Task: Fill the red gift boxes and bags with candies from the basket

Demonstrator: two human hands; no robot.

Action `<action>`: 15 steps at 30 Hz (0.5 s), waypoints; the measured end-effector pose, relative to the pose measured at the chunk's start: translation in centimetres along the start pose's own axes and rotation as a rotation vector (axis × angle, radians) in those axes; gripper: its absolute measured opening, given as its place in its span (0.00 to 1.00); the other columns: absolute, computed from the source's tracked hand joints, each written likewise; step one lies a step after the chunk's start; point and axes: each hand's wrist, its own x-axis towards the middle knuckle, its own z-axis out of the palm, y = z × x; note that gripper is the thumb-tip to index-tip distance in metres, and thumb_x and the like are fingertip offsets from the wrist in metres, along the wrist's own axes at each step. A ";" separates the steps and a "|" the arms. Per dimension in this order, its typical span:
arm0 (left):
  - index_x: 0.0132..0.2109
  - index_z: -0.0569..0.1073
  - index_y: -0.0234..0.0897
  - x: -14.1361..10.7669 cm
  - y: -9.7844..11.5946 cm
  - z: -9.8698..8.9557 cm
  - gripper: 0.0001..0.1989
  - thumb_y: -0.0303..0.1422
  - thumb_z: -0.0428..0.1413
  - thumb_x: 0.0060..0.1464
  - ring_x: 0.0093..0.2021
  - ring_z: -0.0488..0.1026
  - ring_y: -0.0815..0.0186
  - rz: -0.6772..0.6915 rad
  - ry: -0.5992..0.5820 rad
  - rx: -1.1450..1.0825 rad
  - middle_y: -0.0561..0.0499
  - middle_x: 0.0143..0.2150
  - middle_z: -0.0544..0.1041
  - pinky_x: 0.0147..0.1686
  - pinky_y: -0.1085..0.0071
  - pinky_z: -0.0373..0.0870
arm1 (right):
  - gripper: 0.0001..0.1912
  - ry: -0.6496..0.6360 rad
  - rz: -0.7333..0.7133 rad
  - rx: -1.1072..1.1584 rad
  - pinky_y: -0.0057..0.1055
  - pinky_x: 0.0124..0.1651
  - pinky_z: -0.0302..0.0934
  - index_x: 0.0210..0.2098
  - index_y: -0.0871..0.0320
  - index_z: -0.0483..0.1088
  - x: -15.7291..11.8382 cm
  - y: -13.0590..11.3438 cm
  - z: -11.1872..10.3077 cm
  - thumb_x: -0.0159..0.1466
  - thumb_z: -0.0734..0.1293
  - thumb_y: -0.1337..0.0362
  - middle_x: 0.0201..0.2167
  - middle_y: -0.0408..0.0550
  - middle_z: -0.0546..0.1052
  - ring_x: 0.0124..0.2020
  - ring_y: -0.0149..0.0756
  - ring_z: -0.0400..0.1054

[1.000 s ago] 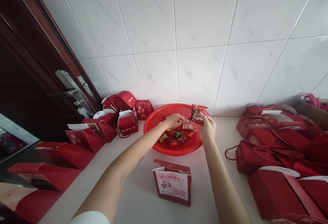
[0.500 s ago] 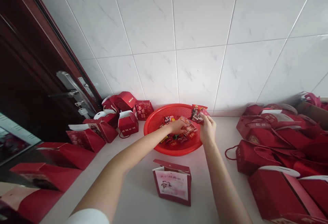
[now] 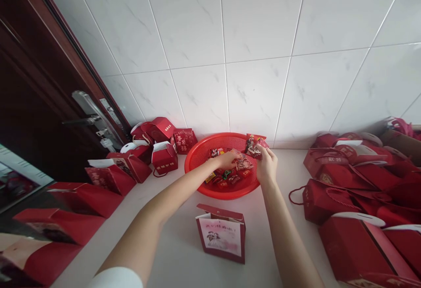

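A red perforated plastic basket [image 3: 194,167] holds several small wrapped candies [image 3: 233,179], mostly red, with a little green and yellow among them. My left hand [image 3: 226,160] reaches into it, fingers closed on a pinkish candy packet [image 3: 237,152]. At the basket's right rim, my right hand [image 3: 268,160] grips red snack packets [image 3: 254,142] between thumb and fingers. Its exact number of packets is hard to make out. In front of the basket stands a dark red paper gift box [image 3: 221,237] with a pink-and-white picture of a couple, its top flap open.
Several red gift boxes [image 3: 108,176] stand in a row along the left edge. More boxes [image 3: 162,158] cluster by the wall, near a door handle [image 3: 94,114]. On the right, many red boxes with cords [image 3: 348,200] are piled up. A tiled wall [image 3: 256,99] closes the back.
My left hand has shifted slightly among the candies, and more of those below it show. My right hand stays at the rim with its packets.
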 end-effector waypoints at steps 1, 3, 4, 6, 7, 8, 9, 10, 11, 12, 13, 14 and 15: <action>0.44 0.78 0.38 -0.1 -0.2 -0.6 0.09 0.25 0.56 0.58 0.50 0.75 0.61 -0.053 -0.024 -0.020 0.48 0.48 0.80 0.50 0.69 0.70 | 0.10 0.002 0.002 -0.001 0.31 0.32 0.64 0.21 0.58 0.74 0.0 0.0 0.0 0.45 0.76 0.60 0.21 0.42 0.77 0.26 0.34 0.69; 0.44 0.77 0.36 -0.7 -0.8 -1.8 0.07 0.28 0.56 0.62 0.46 0.76 0.63 -0.186 -0.094 -0.056 0.48 0.46 0.80 0.48 0.67 0.73 | 0.10 0.001 0.013 -0.003 0.31 0.31 0.64 0.21 0.58 0.74 0.0 -0.1 0.0 0.46 0.76 0.60 0.21 0.43 0.77 0.26 0.35 0.69; 0.45 0.77 0.34 -1.0 -1.1 -2.3 0.07 0.32 0.56 0.63 0.43 0.77 0.63 -0.252 -0.138 -0.068 0.48 0.45 0.79 0.45 0.65 0.74 | 0.10 -0.002 0.021 -0.003 0.31 0.31 0.64 0.22 0.58 0.74 0.0 -0.2 -0.1 0.46 0.77 0.60 0.21 0.43 0.77 0.26 0.35 0.70; 0.46 0.76 0.33 -2.0 -2.0 -3.2 0.11 0.38 0.57 0.64 0.41 0.77 0.63 -0.379 -0.238 -0.086 0.48 0.44 0.78 0.42 0.63 0.76 | 0.10 -0.009 0.034 0.001 0.31 0.30 0.64 0.22 0.58 0.74 -0.1 -0.2 -0.1 0.46 0.77 0.60 0.22 0.43 0.77 0.26 0.36 0.70; 0.47 0.76 0.33 -2.5 -2.3 -3.4 0.12 0.39 0.57 0.64 0.41 0.77 0.63 -0.435 -0.286 -0.098 0.48 0.45 0.78 0.42 0.63 0.77 | 0.10 -0.012 0.039 0.004 0.31 0.31 0.65 0.22 0.58 0.75 -0.1 -0.3 -0.1 0.46 0.77 0.60 0.22 0.44 0.78 0.26 0.36 0.70; 0.48 0.75 0.33 -2.9 -2.7 -3.5 0.13 0.39 0.57 0.64 0.42 0.77 0.62 -0.486 -0.330 -0.113 0.47 0.46 0.78 0.42 0.62 0.77 | 0.10 -0.013 0.042 0.007 0.31 0.31 0.65 0.22 0.58 0.75 -0.1 -0.3 -0.1 0.46 0.77 0.60 0.22 0.44 0.78 0.26 0.35 0.70; 0.50 0.75 0.33 -3.3 -3.0 -3.5 0.13 0.38 0.57 0.65 0.43 0.77 0.62 -0.531 -0.367 -0.132 0.47 0.47 0.77 0.43 0.62 0.78 | 0.10 -0.012 0.044 0.011 0.31 0.31 0.65 0.22 0.58 0.75 -0.1 -0.3 0.0 0.46 0.77 0.60 0.23 0.44 0.78 0.26 0.35 0.71; 0.52 0.74 0.34 -3.7 -3.2 -3.4 0.14 0.38 0.57 0.65 0.44 0.77 0.62 -0.569 -0.396 -0.151 0.46 0.49 0.77 0.43 0.61 0.78 | 0.10 -0.010 0.044 0.014 0.31 0.31 0.65 0.22 0.58 0.75 -0.1 -0.3 0.0 0.45 0.77 0.60 0.23 0.44 0.78 0.26 0.35 0.70; 0.53 0.74 0.34 -3.9 -3.3 -3.3 0.15 0.38 0.57 0.65 0.45 0.77 0.61 -0.600 -0.418 -0.170 0.45 0.50 0.77 0.44 0.60 0.78 | 0.10 -0.006 0.044 0.015 0.31 0.31 0.65 0.22 0.58 0.75 -0.1 -0.3 0.1 0.45 0.76 0.60 0.23 0.44 0.78 0.26 0.35 0.70; 0.54 0.73 0.34 -4.1 -3.4 -3.2 0.15 0.37 0.57 0.65 0.46 0.77 0.61 -0.623 -0.434 -0.186 0.45 0.51 0.76 0.44 0.60 0.78 | 0.10 -0.001 0.043 0.015 0.31 0.31 0.65 0.22 0.59 0.75 -0.1 -0.3 0.1 0.45 0.76 0.61 0.23 0.44 0.78 0.26 0.35 0.70; 0.54 0.73 0.34 -4.3 -3.5 -3.0 0.15 0.37 0.57 0.65 0.47 0.77 0.60 -0.638 -0.445 -0.200 0.45 0.52 0.76 0.45 0.59 0.78 | 0.10 0.002 0.043 0.014 0.31 0.30 0.65 0.22 0.59 0.75 -0.1 -0.3 0.1 0.44 0.76 0.61 0.23 0.44 0.78 0.26 0.35 0.70; 0.55 0.73 0.34 -4.4 -3.5 -2.9 0.15 0.37 0.57 0.65 0.47 0.76 0.60 -0.645 -0.455 -0.212 0.44 0.52 0.76 0.45 0.59 0.78 | 0.09 0.004 0.041 0.011 0.31 0.30 0.65 0.22 0.58 0.75 -0.1 -0.3 0.2 0.44 0.76 0.61 0.23 0.44 0.78 0.26 0.35 0.70; 0.55 0.73 0.34 -4.4 -3.4 -2.9 0.16 0.37 0.57 0.65 0.47 0.76 0.60 -0.647 -0.464 -0.221 0.44 0.52 0.76 0.46 0.59 0.77 | 0.09 0.004 0.040 0.009 0.31 0.30 0.65 0.22 0.58 0.75 -0.1 -0.3 0.2 0.44 0.76 0.61 0.23 0.44 0.79 0.26 0.35 0.71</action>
